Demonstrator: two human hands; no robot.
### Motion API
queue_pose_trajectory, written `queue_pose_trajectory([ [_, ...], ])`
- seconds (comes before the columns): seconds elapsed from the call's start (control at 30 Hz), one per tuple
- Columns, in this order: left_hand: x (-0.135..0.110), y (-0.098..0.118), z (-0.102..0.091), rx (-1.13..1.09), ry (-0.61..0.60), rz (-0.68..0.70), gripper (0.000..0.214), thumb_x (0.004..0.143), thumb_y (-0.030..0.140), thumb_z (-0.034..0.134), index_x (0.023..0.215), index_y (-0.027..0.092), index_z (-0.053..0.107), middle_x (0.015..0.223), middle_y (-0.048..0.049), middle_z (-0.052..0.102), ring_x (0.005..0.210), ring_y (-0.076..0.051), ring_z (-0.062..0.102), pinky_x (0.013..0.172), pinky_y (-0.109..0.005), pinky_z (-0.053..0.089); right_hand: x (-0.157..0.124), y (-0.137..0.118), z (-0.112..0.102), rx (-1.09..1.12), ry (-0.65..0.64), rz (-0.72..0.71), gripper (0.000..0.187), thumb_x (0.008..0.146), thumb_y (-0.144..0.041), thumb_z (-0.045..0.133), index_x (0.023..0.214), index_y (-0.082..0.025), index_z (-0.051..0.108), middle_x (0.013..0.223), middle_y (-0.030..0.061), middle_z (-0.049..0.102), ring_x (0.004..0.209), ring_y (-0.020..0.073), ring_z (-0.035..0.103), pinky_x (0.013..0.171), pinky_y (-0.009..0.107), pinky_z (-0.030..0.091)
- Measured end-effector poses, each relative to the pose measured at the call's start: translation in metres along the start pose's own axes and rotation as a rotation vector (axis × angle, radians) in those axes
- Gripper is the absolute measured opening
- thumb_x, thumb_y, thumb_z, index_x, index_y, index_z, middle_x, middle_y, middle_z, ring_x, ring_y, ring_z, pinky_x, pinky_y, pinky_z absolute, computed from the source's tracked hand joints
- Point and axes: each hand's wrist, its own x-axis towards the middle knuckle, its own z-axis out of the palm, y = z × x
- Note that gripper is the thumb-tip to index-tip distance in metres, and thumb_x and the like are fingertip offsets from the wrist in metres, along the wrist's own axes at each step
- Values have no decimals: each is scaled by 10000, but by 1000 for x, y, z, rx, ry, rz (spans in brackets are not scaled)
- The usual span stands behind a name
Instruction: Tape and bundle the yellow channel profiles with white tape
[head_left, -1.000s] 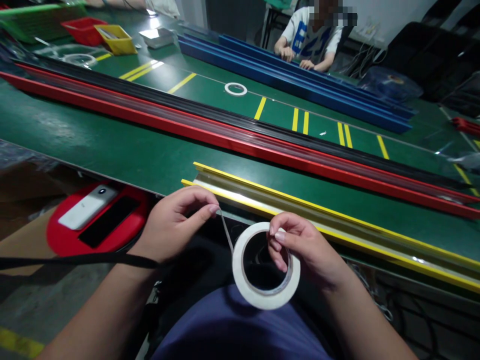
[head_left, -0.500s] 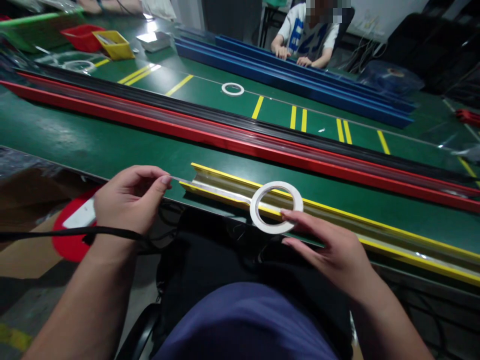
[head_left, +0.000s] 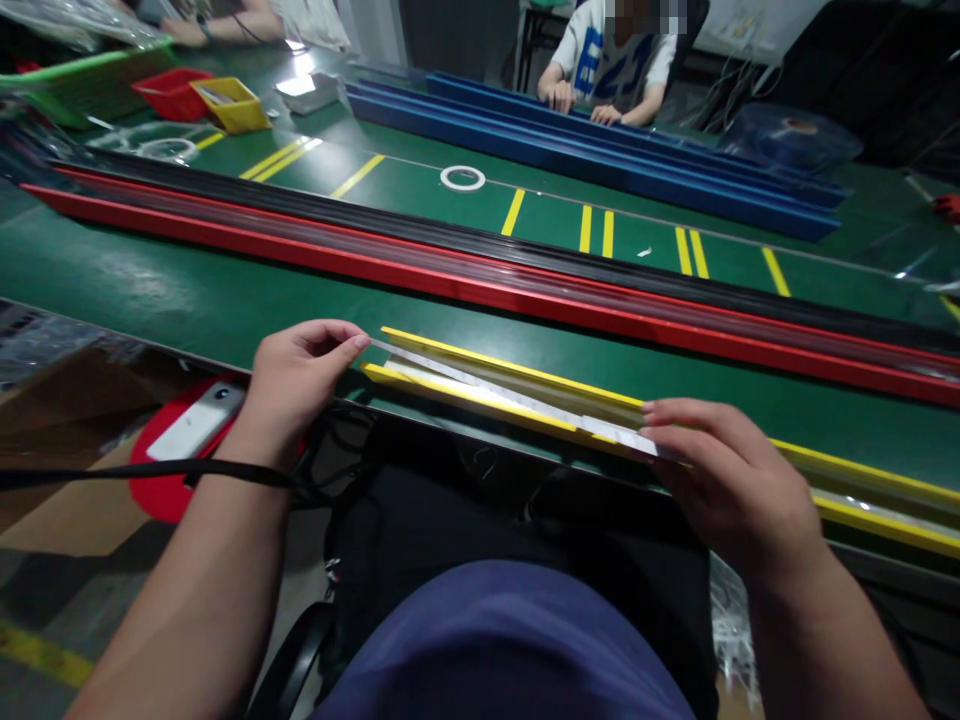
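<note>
A narrow pale strip of tape (head_left: 480, 383) stretches over the near end of a yellow channel profile (head_left: 517, 357) at the table's front edge. My left hand (head_left: 304, 375) is closed, pinching the strip's free end between thumb and finger, just past the profile's left end. My right hand (head_left: 739, 480) grips the white tape roll (head_left: 619, 435), which is turned nearly edge-on, above the profile. The fingers and the profile hide part of the roll.
Red profiles (head_left: 450, 283) and black profiles (head_left: 420, 225) lie lengthwise across the green table. Beyond them are another tape roll (head_left: 463, 178), blue profiles (head_left: 600, 150), a yellow bin (head_left: 236, 108) and a red bin (head_left: 171, 95). A person (head_left: 615, 70) sits opposite. A red stool (head_left: 161, 490) holds a white phone (head_left: 196, 422).
My right hand has moved right with the tape roll, turning it from face-on to nearly edge-on. A longer strip of tape now spans the hands. My left hand has shifted slightly right and up.
</note>
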Motion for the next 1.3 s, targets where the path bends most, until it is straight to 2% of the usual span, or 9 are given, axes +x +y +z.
queue_pose_trajectory([
  [0.1,12,-13,4,49,-49,-41,335,782,463,828,955,176,811,906,-49,777,786,-169,666,732,-263,512,-2,6,3,46,-97,-37,222,1026,-112,586,1227,-206,595,1057,45,685,936,152,653,835,272,498],
  [0.2,21,-23,4,137,-132,-53,316,784,468,798,944,196,812,896,-48,778,785,-187,674,739,-279,521,1,12,-4,-109,-179,-109,445,1021,-65,548,1427,-245,556,891,-1,613,764,135,556,715,268,421],
  [0.3,26,-26,5,259,-218,-56,329,794,486,760,938,196,816,846,-48,768,747,-197,662,714,-293,509,7,17,-15,-243,-293,-191,616,1009,-19,470,1564,-284,493,830,-5,555,717,140,501,677,275,371],
  [0.47,28,-26,13,364,-248,6,346,782,500,720,913,193,813,870,-62,759,783,-225,677,716,-314,507,15,23,-23,-302,-403,-254,611,919,15,482,1468,-230,592,908,33,616,771,161,548,691,280,393],
  [0.57,28,-30,16,393,-230,69,345,796,514,709,894,196,802,954,-74,759,847,-237,695,737,-319,514,14,26,-19,-327,-489,-223,626,877,17,540,1442,-239,625,929,33,632,783,173,567,706,286,412],
  [0.73,28,-30,16,431,-234,58,363,824,525,687,910,191,801,939,-68,757,827,-227,691,744,-314,514,8,26,-9,-373,-613,-133,666,867,-11,635,1474,-284,626,924,21,651,748,167,588,690,281,427],
  [0.9,29,-29,17,447,-224,27,368,822,521,689,934,191,808,894,-56,762,800,-217,683,758,-306,517,7,25,-4,-410,-631,-97,695,844,15,628,1470,-284,643,943,30,681,736,170,617,665,276,444],
  [1.3,27,-29,18,441,-192,62,359,831,540,706,934,210,801,942,-81,767,851,-249,693,776,-332,525,3,28,-2,-347,-554,-36,787,810,54,531,1510,-292,621,913,51,686,722,201,607,654,316,460],
])
